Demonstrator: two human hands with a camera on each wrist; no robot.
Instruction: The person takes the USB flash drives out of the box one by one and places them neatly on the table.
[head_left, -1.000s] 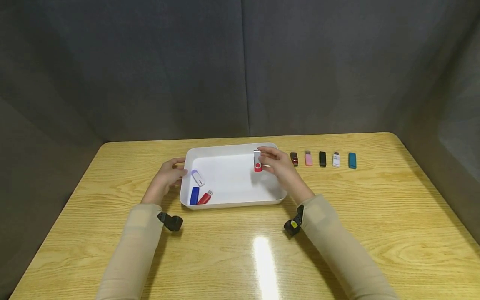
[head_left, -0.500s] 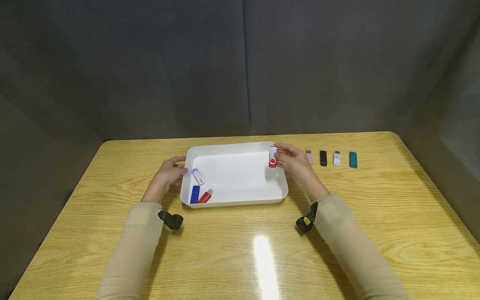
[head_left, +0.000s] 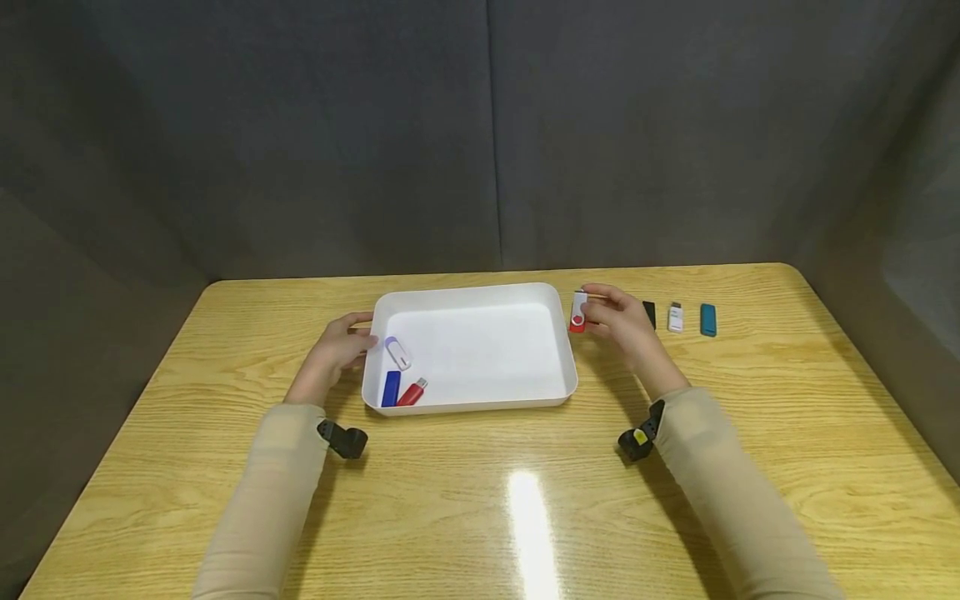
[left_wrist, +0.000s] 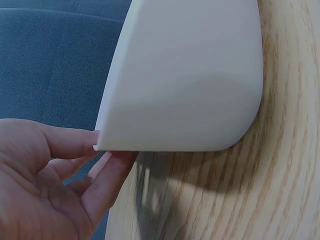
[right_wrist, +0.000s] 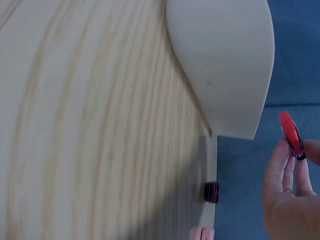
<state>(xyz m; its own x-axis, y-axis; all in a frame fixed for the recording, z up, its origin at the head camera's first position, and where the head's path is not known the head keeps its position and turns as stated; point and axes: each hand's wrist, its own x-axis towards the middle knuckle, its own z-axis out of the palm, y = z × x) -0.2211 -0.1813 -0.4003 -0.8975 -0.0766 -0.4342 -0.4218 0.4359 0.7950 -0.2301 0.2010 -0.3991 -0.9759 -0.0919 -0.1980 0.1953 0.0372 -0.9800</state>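
Observation:
My right hand (head_left: 621, 325) pinches a red-and-silver swivel USB flash drive (head_left: 577, 312) between thumb and fingers, just right of the white tray (head_left: 480, 407). The right wrist view shows this drive (right_wrist: 292, 133) raised, red end up, apart from the tray wall. On the tray's left side my left hand (head_left: 337, 354) grips the rim; in the left wrist view its thumb and fingers meet the tray edge (left_wrist: 165, 142). Inside the tray's left end lie a white-and-purple flash drive (head_left: 398, 353), a blue one (head_left: 391, 389) and a red one (head_left: 413, 392).
Right of my right hand, a black flash drive (head_left: 650, 313), partly hidden, a white one (head_left: 676, 317) and a teal one (head_left: 708, 320) lie in a row. A dark red drive (right_wrist: 211, 192) and a pink one (right_wrist: 202, 233) show in the right wrist view. A grey curtain (head_left: 360, 150) stands behind the table.
My right hand has carried the red-and-silver flash drive rightward, from over the tray to beyond its right rim, now covering the dark red and pink drives. My left hand has stayed at the rim.

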